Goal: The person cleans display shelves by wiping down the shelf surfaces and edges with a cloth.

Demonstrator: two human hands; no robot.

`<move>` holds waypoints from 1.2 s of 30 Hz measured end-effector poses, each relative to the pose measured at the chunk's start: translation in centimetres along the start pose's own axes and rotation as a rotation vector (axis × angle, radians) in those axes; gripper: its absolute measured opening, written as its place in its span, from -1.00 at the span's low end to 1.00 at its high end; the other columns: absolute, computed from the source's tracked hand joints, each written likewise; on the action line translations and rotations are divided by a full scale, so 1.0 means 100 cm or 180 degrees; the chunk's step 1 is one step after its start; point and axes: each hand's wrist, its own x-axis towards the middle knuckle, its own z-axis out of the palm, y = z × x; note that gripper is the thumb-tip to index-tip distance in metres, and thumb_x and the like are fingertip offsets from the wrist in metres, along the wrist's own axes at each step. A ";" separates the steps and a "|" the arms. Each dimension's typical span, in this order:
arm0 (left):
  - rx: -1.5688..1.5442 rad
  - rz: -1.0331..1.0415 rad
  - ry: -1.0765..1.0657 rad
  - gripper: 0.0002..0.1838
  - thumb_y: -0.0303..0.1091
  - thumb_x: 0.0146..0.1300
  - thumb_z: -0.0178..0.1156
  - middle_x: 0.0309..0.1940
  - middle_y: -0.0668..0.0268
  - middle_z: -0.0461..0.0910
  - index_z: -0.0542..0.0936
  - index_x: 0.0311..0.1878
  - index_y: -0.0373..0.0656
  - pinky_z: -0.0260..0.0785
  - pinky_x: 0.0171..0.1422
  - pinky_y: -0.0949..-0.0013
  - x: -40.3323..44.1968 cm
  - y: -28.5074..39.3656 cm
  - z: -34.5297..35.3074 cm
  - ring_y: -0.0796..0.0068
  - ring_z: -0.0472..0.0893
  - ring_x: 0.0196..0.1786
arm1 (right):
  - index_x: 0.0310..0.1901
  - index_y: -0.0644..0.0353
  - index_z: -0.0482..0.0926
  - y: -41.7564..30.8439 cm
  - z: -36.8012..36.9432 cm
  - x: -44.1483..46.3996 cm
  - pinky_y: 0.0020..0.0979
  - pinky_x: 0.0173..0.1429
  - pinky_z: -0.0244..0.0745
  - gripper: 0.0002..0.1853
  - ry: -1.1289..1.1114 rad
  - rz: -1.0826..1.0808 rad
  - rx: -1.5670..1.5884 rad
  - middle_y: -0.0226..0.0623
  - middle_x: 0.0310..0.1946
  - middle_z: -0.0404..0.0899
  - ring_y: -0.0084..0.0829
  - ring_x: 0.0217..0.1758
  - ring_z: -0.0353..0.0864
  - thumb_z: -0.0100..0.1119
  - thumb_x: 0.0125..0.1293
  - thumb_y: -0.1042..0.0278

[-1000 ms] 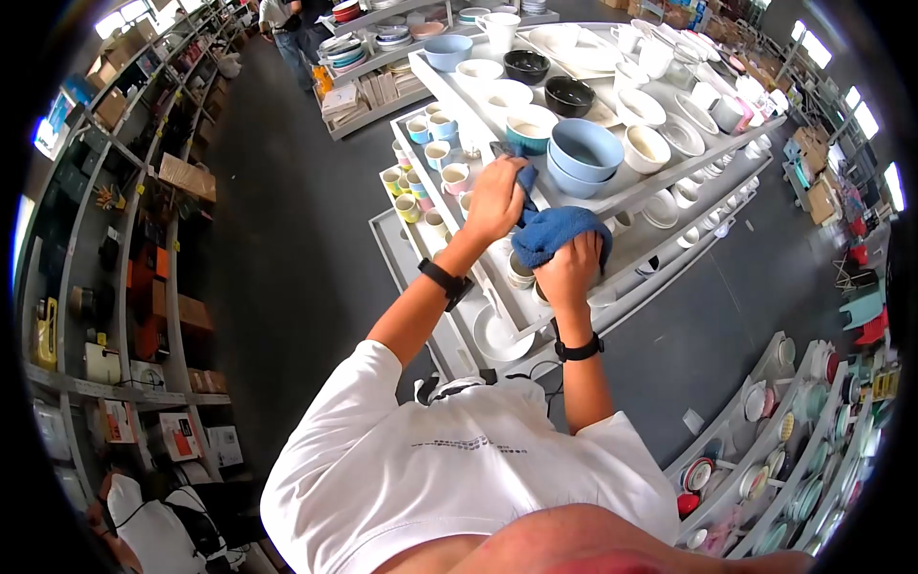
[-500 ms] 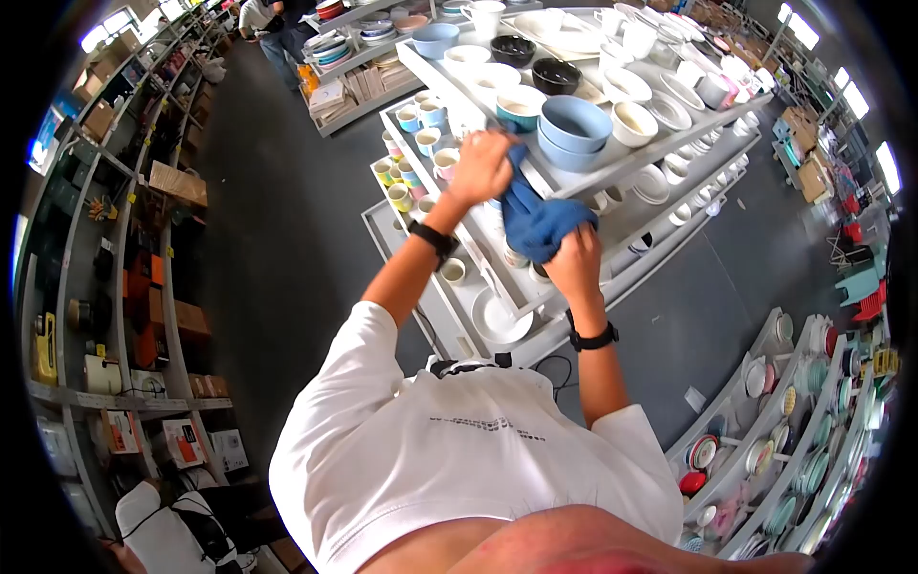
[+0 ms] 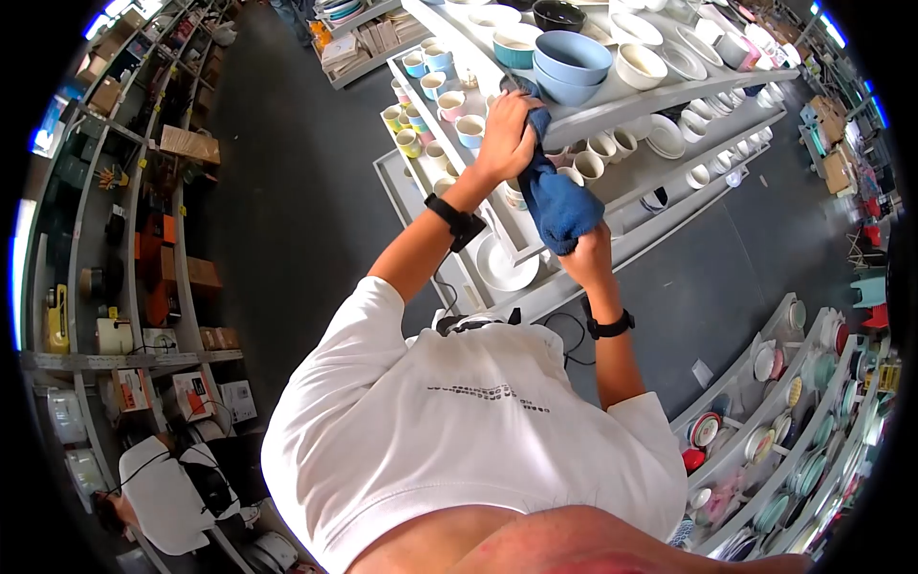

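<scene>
The person wears a white T-shirt (image 3: 449, 454) w/ short sleeves (image 3: 356, 320) and small dk. print (image 3: 492, 391), not legible. Also worn: blk. L-wrist strap (image 3: 455, 222) w/ thicker block, and blk. R-wrist band (image 3: 611, 326).

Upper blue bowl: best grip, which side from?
Probably pinch the near rim of the upper blue bowl from above, shelf-edge side: it sits upright, nested in the lower blue bowl, so its rim stands free. The teal bowl and cream bowl crowd its sides. Avoid the blue cloth nearby.

Nothing readable — dark print (image 3: 495, 392) on the white shirt (image 3: 449, 450) too small.
</scene>
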 end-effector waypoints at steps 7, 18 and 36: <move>0.0202 -0.0325 -0.0278 -0.56 -0.45 0.26 -0.10 0.11 -0.10 0.52 0.48 0.20 -0.23 0.34 0.32 0.05 0.008 -0.042 -0.021 -0.14 0.48 0.22 | -0.09 0.28 0.59 -0.004 0.001 0.018 -0.02 0.08 0.53 -0.63 -0.0517 -0.0083 -0.0451 0.04 -0.10 0.64 0.13 -0.04 0.59 0.38 0.02 0.46; 0.0276 -0.0993 0.0099 -0.57 -0.45 0.33 -0.10 0.11 -0.15 0.57 0.49 0.25 -0.17 0.38 0.29 0.05 0.003 0.006 -0.012 -0.21 0.55 0.17 | 0.04 0.27 0.58 -0.018 -0.016 -0.006 0.02 0.21 0.45 -0.55 0.0203 -0.0262 -0.0170 0.08 0.09 0.56 0.18 0.15 0.52 0.41 0.09 0.38; 0.1040 -0.1147 0.0038 -0.61 -0.26 0.38 -0.08 0.07 -0.01 0.61 0.51 0.20 -0.09 0.40 0.24 -0.05 0.042 -0.098 -0.043 -0.11 0.56 0.14 | 0.07 0.36 0.49 -0.049 0.045 0.071 0.16 0.35 0.28 -0.42 -0.0178 -0.0499 -0.1052 0.17 0.07 0.45 0.28 0.20 0.40 0.43 -0.03 0.41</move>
